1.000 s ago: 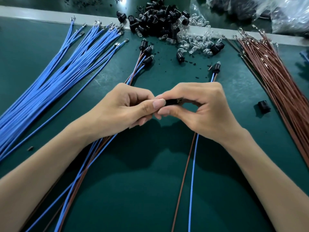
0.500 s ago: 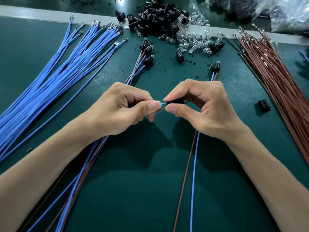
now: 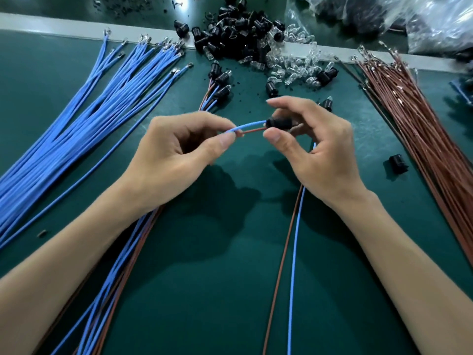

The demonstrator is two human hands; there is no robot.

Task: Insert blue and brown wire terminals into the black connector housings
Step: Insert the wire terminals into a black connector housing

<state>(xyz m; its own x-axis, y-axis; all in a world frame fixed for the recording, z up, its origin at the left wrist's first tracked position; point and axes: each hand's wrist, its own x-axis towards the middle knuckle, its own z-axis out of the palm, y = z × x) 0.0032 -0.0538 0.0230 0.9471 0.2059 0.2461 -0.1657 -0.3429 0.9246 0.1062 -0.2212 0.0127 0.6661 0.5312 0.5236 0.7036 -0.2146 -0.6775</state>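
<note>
While the loose blue wires (image 3: 76, 119) fan over the tabletop (image 3: 204, 278) at left, we pinch one blue wire (image 3: 249, 125) and one brown wire (image 3: 252, 131) between the curled fingers (image 3: 225, 142) of the left hand (image 3: 174, 155). Both wires run rightward into the black connector housing (image 3: 277, 124), which we grip in the right hand (image 3: 320, 155), above the tabletop.

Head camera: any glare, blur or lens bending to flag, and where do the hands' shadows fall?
Head view: the left hand and right hand cast soft shadows on the green mat, toward the wearer. Head view: glare spot at the top edge; the plastic bag is shiny and blurred. Head view: the white strip looks nearly straight; the black connector housing is sharp.
</note>
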